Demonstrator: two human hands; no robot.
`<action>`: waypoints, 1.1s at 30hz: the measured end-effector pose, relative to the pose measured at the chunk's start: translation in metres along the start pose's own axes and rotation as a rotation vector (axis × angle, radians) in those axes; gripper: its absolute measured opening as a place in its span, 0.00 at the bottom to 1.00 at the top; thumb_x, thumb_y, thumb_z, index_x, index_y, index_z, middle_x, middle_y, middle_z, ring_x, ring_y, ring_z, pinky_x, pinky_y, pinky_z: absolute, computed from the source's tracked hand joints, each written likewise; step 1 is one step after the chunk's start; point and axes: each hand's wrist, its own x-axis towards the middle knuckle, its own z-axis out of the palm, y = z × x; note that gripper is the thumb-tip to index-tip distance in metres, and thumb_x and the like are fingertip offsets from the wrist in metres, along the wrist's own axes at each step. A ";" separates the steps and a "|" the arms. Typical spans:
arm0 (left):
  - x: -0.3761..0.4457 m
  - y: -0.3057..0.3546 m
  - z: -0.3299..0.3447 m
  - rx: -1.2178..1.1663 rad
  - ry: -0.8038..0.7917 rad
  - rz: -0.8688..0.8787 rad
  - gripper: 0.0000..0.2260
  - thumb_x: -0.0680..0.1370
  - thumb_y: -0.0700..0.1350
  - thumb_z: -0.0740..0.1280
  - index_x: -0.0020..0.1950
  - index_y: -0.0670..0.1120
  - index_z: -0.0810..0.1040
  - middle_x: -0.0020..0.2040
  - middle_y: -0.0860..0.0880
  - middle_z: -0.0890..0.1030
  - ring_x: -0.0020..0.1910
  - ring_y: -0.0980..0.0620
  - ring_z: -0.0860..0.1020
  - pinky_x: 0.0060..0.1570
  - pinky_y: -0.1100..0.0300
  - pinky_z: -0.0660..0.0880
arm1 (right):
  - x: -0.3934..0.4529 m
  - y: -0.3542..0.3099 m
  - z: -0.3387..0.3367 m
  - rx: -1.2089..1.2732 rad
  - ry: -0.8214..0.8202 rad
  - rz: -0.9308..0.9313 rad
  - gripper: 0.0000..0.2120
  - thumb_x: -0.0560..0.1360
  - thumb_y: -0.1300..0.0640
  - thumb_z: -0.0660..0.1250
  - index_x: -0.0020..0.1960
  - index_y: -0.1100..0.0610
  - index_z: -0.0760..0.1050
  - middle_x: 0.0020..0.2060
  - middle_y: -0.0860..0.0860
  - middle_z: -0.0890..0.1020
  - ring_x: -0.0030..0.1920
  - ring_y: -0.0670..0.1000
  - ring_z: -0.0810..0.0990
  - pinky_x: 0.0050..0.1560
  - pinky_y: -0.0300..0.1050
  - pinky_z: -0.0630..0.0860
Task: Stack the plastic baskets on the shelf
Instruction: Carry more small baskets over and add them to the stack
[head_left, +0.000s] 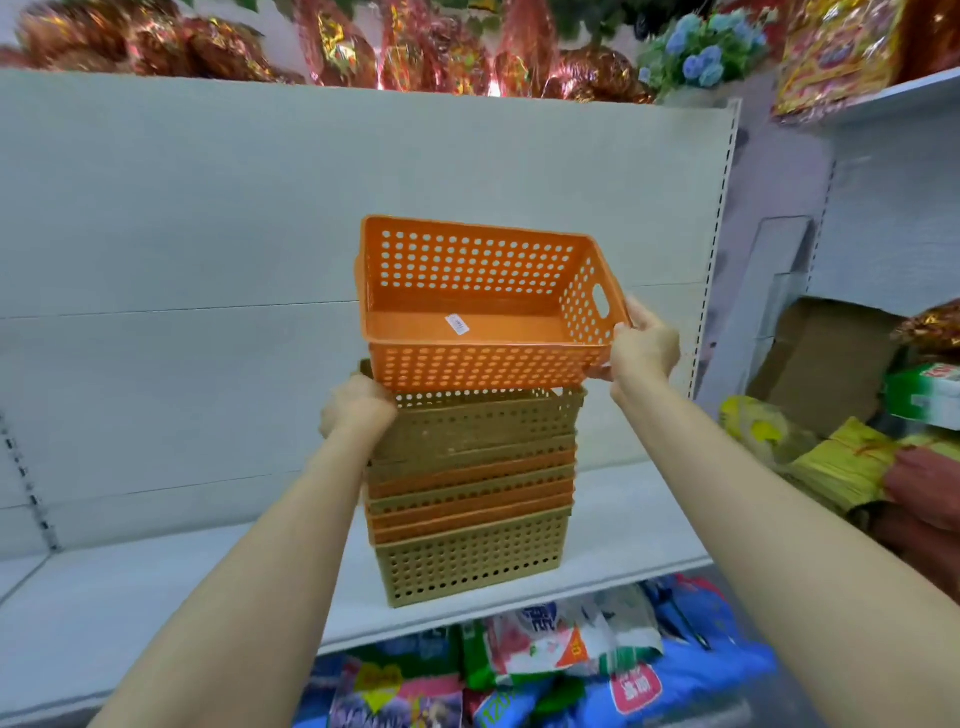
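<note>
An orange perforated plastic basket (483, 306) is held tilted, its open side toward me, just above a stack of nested tan and orange baskets (470, 499). The stack stands on a white shelf (156, 597). My left hand (356, 405) grips the orange basket's lower left corner. My right hand (641, 345) grips its right end by the handle slot. A white price sticker lies on the basket's floor. The basket's bottom edge meets the rim of the top tan basket.
The white shelf back panel (208, 208) rises behind the stack. Colourful packets (545, 654) fill the shelf below. Yellow bundles (841, 462) and a cardboard box (826, 358) sit to the right. Foil decorations (363, 47) line the top.
</note>
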 end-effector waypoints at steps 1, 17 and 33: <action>0.003 -0.003 0.001 0.027 -0.015 -0.003 0.16 0.81 0.50 0.59 0.67 0.48 0.75 0.60 0.41 0.82 0.55 0.35 0.83 0.59 0.45 0.81 | 0.002 0.002 0.001 -0.003 -0.016 0.015 0.21 0.80 0.65 0.54 0.67 0.50 0.75 0.53 0.45 0.81 0.49 0.55 0.83 0.39 0.59 0.83; -0.036 -0.025 -0.007 -0.950 -0.100 0.142 0.25 0.85 0.64 0.45 0.51 0.59 0.79 0.52 0.53 0.84 0.51 0.54 0.81 0.64 0.48 0.75 | 0.013 0.023 0.026 -0.310 -0.152 0.137 0.19 0.76 0.65 0.56 0.52 0.48 0.81 0.48 0.53 0.82 0.40 0.62 0.84 0.31 0.63 0.81; -0.026 -0.052 0.056 -0.717 0.174 0.234 0.23 0.87 0.60 0.49 0.79 0.52 0.65 0.59 0.53 0.79 0.56 0.52 0.79 0.59 0.50 0.74 | 0.002 0.109 0.007 -0.436 -0.236 -0.117 0.19 0.81 0.45 0.53 0.50 0.54 0.80 0.41 0.50 0.82 0.45 0.52 0.79 0.46 0.51 0.75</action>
